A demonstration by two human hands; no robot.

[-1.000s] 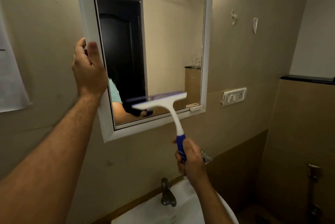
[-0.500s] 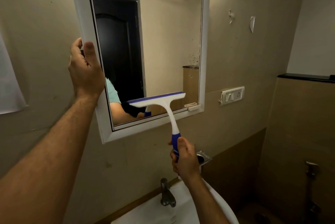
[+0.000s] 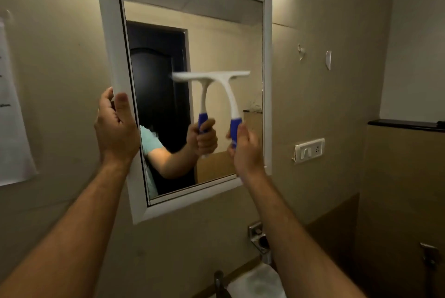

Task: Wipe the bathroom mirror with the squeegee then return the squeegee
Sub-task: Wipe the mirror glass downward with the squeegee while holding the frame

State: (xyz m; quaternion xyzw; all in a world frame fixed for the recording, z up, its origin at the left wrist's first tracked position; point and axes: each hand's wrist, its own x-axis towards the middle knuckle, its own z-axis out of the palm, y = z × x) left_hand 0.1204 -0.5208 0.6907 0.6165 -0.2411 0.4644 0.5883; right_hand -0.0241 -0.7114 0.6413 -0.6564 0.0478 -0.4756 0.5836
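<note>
Against the mirror glass, the squeegee now sits higher than before, starting a fresh stroke; right hand fingers wrap its handle, left hand fingers clasp the frame

Wall paper: marks blurred, no legible txt.

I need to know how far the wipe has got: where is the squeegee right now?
In the head view the squeegee is up against the mirror, right of its centre at mid-height, gripped by the right hand.
</note>
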